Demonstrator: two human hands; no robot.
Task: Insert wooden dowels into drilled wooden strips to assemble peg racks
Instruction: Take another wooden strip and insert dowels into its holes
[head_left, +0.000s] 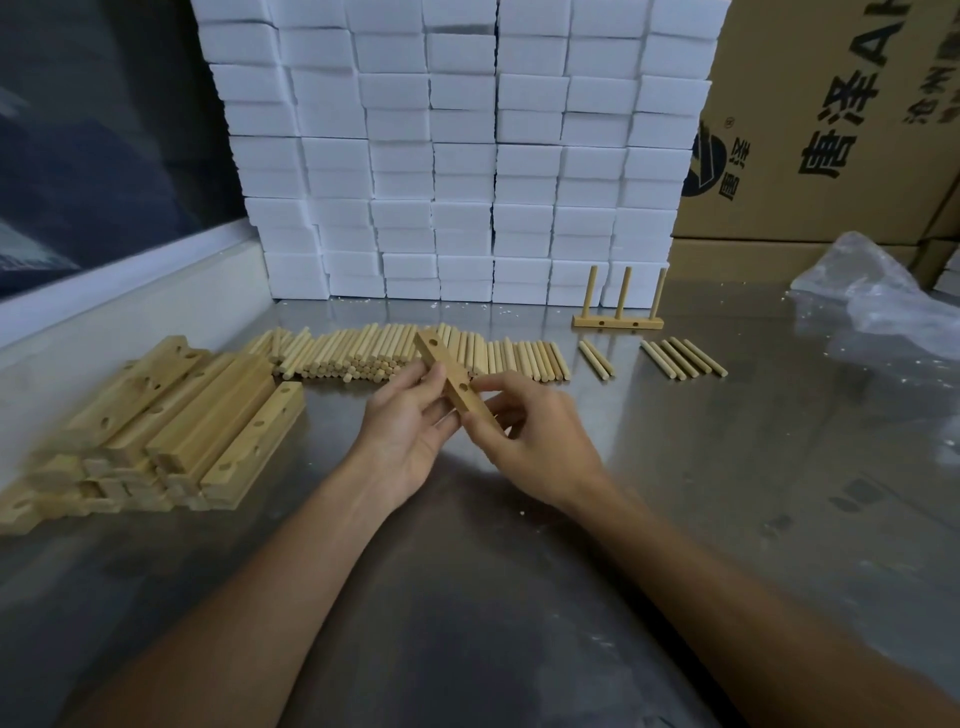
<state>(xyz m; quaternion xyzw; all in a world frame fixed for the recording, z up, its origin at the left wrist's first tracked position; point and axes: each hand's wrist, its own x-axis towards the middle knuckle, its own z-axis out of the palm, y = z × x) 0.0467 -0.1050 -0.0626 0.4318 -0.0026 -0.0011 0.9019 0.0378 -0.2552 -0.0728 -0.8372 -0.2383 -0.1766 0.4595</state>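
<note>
Both the left hand (410, 421) and right hand (524, 431) pinch an empty pale drilled wooden strip (451, 376); one finished three-peg rack (618, 312) stands at two o'clock, loose dowels (415, 353) heaped at twelve.

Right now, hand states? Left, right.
Left hand: holds the drilled wooden strip, fingers curled round it.
Right hand: pinches the same strip at its lower half.
</note>
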